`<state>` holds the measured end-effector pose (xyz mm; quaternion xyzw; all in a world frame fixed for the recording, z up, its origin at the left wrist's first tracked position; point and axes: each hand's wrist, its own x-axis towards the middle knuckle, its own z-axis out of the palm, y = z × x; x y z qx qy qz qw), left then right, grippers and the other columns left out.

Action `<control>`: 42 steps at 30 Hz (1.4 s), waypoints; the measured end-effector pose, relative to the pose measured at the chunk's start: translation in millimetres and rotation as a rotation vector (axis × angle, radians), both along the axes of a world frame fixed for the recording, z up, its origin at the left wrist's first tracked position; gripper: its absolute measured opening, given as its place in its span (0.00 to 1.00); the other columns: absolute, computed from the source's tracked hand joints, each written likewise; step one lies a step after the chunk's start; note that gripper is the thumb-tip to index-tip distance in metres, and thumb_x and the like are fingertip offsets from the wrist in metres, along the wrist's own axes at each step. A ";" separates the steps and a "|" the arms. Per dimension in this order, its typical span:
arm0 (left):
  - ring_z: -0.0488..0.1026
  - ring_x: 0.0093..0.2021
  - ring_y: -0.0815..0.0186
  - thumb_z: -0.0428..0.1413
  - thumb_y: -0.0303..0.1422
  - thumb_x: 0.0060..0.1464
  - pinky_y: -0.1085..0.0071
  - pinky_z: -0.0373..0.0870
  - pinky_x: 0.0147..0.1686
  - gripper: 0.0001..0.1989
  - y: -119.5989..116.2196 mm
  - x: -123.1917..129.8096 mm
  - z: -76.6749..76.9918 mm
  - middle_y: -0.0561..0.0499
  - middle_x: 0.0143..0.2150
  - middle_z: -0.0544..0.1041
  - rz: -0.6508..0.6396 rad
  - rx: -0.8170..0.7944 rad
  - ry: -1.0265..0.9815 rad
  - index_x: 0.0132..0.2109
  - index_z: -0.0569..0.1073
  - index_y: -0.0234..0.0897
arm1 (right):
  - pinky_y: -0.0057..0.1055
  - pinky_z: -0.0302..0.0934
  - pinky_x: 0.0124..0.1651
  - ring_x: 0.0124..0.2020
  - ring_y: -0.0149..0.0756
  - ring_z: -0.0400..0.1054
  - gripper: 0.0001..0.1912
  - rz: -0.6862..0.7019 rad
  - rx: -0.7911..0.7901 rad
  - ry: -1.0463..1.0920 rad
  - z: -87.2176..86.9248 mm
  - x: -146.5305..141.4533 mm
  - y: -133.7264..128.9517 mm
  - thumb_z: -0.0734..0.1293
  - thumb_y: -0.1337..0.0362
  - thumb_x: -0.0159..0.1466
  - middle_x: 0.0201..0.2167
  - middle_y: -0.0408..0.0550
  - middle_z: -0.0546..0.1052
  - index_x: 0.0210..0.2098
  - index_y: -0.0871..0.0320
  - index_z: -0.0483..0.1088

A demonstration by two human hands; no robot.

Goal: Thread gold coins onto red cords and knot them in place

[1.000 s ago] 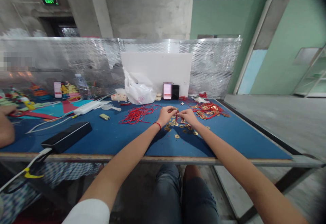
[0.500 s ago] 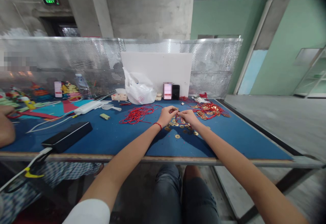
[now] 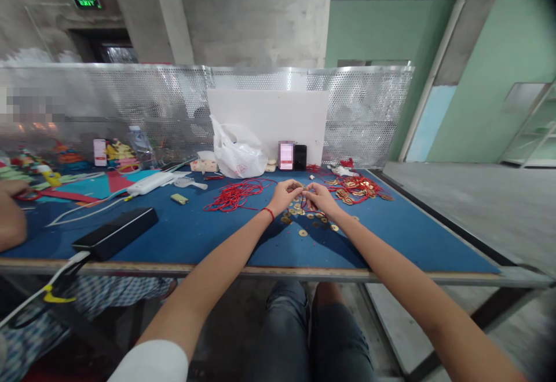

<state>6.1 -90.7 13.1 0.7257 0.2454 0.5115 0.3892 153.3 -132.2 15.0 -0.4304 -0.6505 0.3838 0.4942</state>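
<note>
Thin red cord [image 3: 302,201] pinched between both hands, low over table, exact path through fingers [image 3: 297,187] too small to tell. Left hand [image 3: 283,196] and right hand [image 3: 319,197] close together, fingers narrowly curled, apparently holding cord. Round brass coins with square holes [image 3: 303,233] scattered just below hands. Loose tangle of red cord [image 3: 234,195] left of hands; heap of coins tied with red cord [image 3: 355,188] right, both on blue-topped table [image 3: 403,251]. Red string bracelet [image 3: 268,214] on left wrist.
</note>
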 end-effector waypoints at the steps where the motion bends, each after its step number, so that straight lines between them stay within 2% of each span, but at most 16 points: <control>1: 0.71 0.27 0.69 0.59 0.36 0.45 0.70 0.71 0.32 0.10 0.2 0.0 0.2 0.51 0.27 0.75 -0.007 -0.019 -0.004 0.32 0.72 0.32 | 0.22 0.47 0.15 0.10 0.25 0.54 0.12 0.005 0.005 0.009 0.2 -0.2 -0.7 0.65 0.55 0.55 0.10 0.35 0.66 0.30 0.56 0.60; 9: 0.72 0.26 0.70 0.60 0.35 0.44 0.70 0.72 0.32 0.10 -2.4 0.1 1.9 0.52 0.25 0.75 -0.020 -0.043 -0.026 0.31 0.71 0.32 | 0.21 0.44 0.15 0.11 0.23 0.52 0.14 -0.043 -0.076 0.159 2.9 0.3 -3.2 0.68 0.57 0.50 0.10 0.34 0.64 0.31 0.58 0.63; 17: 0.73 0.27 0.69 0.61 0.34 0.43 0.71 0.72 0.33 0.10 -2.2 0.8 0.3 0.50 0.27 0.77 -0.020 -0.009 -0.014 0.31 0.72 0.32 | 0.21 0.45 0.15 0.12 0.23 0.54 0.19 -0.057 -0.126 0.181 -1.4 1.5 2.8 0.70 0.53 0.49 0.12 0.36 0.66 0.27 0.56 0.58; 20: 0.74 0.27 0.69 0.61 0.33 0.41 0.71 0.72 0.32 0.09 -1.4 2.0 -0.6 0.50 0.26 0.77 0.030 0.000 -0.025 0.29 0.72 0.32 | 0.22 0.45 0.15 0.12 0.25 0.55 0.20 -0.121 -0.070 0.155 -1.3 0.0 2.1 0.70 0.51 0.49 0.13 0.39 0.69 0.26 0.56 0.58; 25: 0.73 0.25 0.69 0.60 0.32 0.41 0.71 0.72 0.30 0.08 -1.9 3.4 -1.2 0.50 0.25 0.76 0.060 -0.020 -0.032 0.29 0.72 0.32 | 0.26 0.53 0.19 0.15 0.28 0.60 0.21 -0.223 0.091 0.079 -0.5 0.5 1.3 0.71 0.48 0.47 0.16 0.44 0.71 0.22 0.57 0.61; 30: 0.73 0.26 0.68 0.60 0.33 0.42 0.70 0.71 0.30 0.08 -3.2 3.8 -2.3 0.49 0.25 0.76 0.125 0.025 -0.023 0.28 0.71 0.32 | 0.26 0.55 0.21 0.16 0.29 0.60 0.19 -0.277 0.175 -0.011 -2.9 2.9 3.5 0.69 0.49 0.49 0.17 0.46 0.72 0.22 0.59 0.65; 33: 0.74 0.27 0.67 0.60 0.32 0.43 0.70 0.71 0.31 0.07 -2.3 2.7 -3.5 0.49 0.26 0.76 0.155 0.064 0.008 0.28 0.71 0.33 | 0.27 0.55 0.22 0.18 0.30 0.62 0.16 -0.266 0.201 -0.041 -3.8 3.7 4.0 0.68 0.51 0.52 0.18 0.47 0.73 0.23 0.60 0.68; 39: 0.74 0.27 0.67 0.59 0.30 0.42 0.71 0.71 0.30 0.04 1.0 -0.3 -4.2 0.50 0.25 0.77 0.242 0.100 0.052 0.27 0.72 0.33 | 0.26 0.57 0.23 0.20 0.30 0.64 0.10 -0.152 0.202 -0.122 -0.2 2.6 1.1 0.64 0.59 0.55 0.21 0.47 0.74 0.25 0.60 0.69; 42: 0.74 0.26 0.67 0.58 0.29 0.43 0.72 0.71 0.29 0.03 -2.2 0.1 -2.4 0.50 0.25 0.77 0.266 0.139 0.085 0.27 0.72 0.34 | 0.26 0.57 0.24 0.20 0.30 0.65 0.07 -0.177 0.220 -0.151 -0.9 1.3 0.8 0.63 0.62 0.55 0.20 0.45 0.73 0.26 0.59 0.68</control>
